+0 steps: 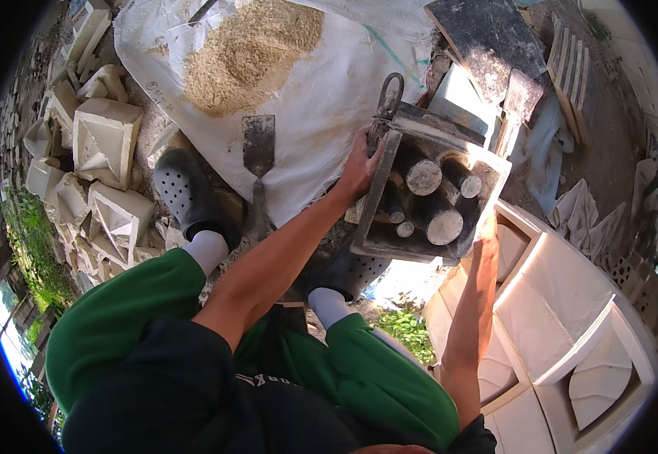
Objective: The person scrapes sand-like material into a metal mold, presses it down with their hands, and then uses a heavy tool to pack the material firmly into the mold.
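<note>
A square, dark, grimy mould box (374, 198) with several pale-ended cylinders inside is tilted up between my two hands. My left hand (358, 165) is closed on its upper left side, just by a metal loop handle (390, 94). At its lower right edge is my right hand (488, 225), supporting the box; its fingers are mostly hidden behind it. Left of the box, a flat-bladed trowel (258, 147) lies partly on a white woven sheet (329, 91). A heap of sandy, light brown powder (249, 57) rests on that sheet.
Pale cast blocks (107, 140) are piled on the left. Stacked cream blocks with leaf-shaped recesses (545, 303) stand close by my right forearm. A dark board (488, 41) and a wooden slatted piece (569, 76) lie at the far right. My feet in dark clogs (185, 189) flank the work area.
</note>
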A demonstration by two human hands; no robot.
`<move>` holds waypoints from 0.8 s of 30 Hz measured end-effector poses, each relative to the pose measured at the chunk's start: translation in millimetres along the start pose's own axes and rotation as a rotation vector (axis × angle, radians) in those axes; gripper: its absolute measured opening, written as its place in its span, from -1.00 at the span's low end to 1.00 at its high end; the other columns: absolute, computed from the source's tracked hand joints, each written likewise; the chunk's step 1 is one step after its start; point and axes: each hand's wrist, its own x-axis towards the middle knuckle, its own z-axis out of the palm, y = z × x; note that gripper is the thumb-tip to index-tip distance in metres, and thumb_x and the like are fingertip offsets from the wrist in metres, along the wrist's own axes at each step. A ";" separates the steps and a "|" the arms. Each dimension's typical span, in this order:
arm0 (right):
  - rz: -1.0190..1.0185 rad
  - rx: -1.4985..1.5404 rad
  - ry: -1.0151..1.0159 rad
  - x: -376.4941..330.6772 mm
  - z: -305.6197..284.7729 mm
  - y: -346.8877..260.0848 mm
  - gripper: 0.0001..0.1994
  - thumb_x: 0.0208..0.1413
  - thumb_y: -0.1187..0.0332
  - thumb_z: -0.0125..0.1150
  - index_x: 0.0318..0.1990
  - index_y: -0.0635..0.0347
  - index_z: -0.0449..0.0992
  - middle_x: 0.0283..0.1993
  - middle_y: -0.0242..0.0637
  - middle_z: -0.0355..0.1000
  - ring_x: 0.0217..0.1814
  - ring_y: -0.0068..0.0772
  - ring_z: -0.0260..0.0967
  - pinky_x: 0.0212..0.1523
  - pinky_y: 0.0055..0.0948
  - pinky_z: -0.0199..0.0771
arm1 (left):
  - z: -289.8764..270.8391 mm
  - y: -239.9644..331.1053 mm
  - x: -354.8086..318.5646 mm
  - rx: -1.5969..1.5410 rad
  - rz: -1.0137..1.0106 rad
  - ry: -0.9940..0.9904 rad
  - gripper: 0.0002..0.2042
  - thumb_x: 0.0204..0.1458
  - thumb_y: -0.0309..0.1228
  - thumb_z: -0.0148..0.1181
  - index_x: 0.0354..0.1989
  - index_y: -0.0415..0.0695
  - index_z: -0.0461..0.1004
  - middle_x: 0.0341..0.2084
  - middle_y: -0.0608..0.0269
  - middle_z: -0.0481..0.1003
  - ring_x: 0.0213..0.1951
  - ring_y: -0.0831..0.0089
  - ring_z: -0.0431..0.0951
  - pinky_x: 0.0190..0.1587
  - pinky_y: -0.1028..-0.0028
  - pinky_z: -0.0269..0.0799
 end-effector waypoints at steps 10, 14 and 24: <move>-0.027 -0.014 0.010 -10.2 28.6 -12.5 -0.34 0.27 -0.19 -0.15 0.13 0.31 0.40 -0.02 -0.23 0.47 -0.08 -0.36 0.41 -0.08 -0.35 0.44 | -14.1 74.3 21.2 0.047 -0.150 0.018 -0.22 0.07 0.25 0.05 0.08 -0.36 0.35 -0.05 -0.22 0.45 0.02 0.01 0.45 0.12 0.25 0.28; -0.048 -0.003 -0.029 3.0 63.3 -10.7 -0.35 0.27 -0.17 -0.14 0.13 0.31 0.40 -0.03 -0.23 0.47 -0.08 -0.36 0.41 -0.08 -0.35 0.44 | -53.9 63.6 56.2 0.073 -0.117 0.005 -0.18 0.03 0.28 0.08 0.02 -0.42 0.44 -0.16 -0.20 0.53 -0.09 0.09 0.54 0.02 0.30 0.37; -0.066 -0.029 0.051 -20.3 74.3 -19.0 -0.38 0.28 -0.14 -0.12 0.12 0.30 0.41 -0.04 -0.25 0.48 -0.09 -0.36 0.41 -0.07 -0.35 0.45 | -116.5 161.0 43.1 0.107 -0.197 -0.068 -0.12 -0.01 0.35 0.04 -0.03 -0.43 0.42 -0.43 -0.10 0.55 -0.30 0.23 0.62 -0.20 0.35 0.52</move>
